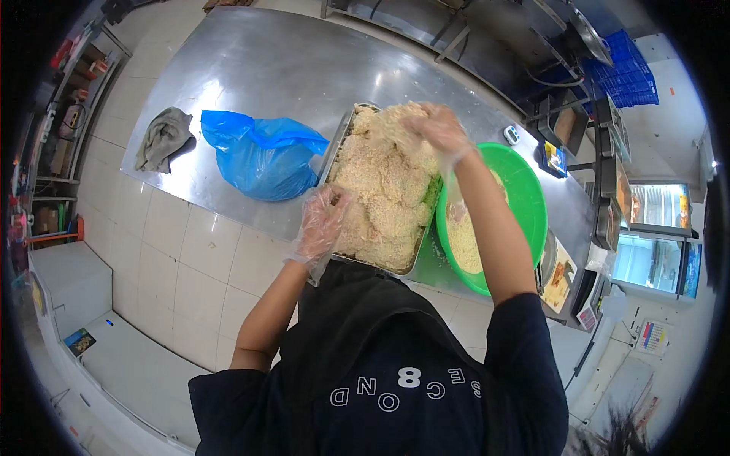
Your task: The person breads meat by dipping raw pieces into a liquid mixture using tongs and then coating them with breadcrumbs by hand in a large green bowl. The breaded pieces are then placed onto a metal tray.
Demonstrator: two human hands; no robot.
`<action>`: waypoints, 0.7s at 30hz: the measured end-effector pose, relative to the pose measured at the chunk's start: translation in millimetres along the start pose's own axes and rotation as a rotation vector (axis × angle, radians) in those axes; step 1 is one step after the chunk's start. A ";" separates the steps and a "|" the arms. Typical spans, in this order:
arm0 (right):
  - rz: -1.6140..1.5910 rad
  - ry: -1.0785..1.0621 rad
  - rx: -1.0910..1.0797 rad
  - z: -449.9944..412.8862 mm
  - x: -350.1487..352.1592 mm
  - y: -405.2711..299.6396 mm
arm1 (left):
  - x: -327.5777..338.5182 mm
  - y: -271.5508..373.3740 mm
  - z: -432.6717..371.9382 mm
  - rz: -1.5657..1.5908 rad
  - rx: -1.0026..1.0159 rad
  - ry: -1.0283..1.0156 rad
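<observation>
A rectangular metal tray [422, 239] is piled with crumb-coated pieces of food [379, 188]. My right hand [442, 128], in a clear plastic glove, is above the tray's far right part and grips a crumb-coated piece [399, 122], blurred by motion. My left hand [324, 222], gloved the same way, is at the tray's left edge with curled fingers. Whether anything is between those fingers is unclear. Right of the tray stands a green plastic basin [522, 188] with pale yellow crumbs [465, 245] in it; my right forearm hides part of it.
A blue plastic bag [262, 162], full and bulging, lies left of the tray on the steel table [274, 62]. Past it is a crumpled grey cloth [163, 139]. A small white timer-like device [511, 135] and a cutting board [556, 293] with food scraps flank the basin.
</observation>
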State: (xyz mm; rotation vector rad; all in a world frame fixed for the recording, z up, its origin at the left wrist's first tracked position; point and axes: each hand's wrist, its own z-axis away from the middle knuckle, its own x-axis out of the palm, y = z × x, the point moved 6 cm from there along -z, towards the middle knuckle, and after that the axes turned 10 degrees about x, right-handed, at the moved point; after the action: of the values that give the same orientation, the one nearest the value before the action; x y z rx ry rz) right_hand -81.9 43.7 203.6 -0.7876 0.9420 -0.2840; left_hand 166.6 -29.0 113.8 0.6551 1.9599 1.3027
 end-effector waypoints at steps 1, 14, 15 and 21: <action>-0.032 -0.047 0.034 -22.5 16.2 6.4 | -1.3 -4.7 -0.4 -0.001 0.001 0.005; 0.873 0.123 -0.058 -98.3 70.6 68.7 | 81.9 -75.5 -133.2 -0.542 0.314 -0.098; 0.868 0.212 -0.053 -91.5 73.2 75.0 | 102.4 -74.8 -142.3 -0.618 0.449 -0.037; 0.659 0.245 -0.280 -62.3 78.7 107.1 | 132.5 -104.6 -156.2 -0.937 0.284 -0.623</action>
State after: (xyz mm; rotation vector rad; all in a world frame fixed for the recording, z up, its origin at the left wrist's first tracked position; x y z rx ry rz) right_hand -98.7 45.8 57.8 -0.6597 1.4364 0.3414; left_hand -42.0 -63.1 23.0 0.1574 1.5803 0.2058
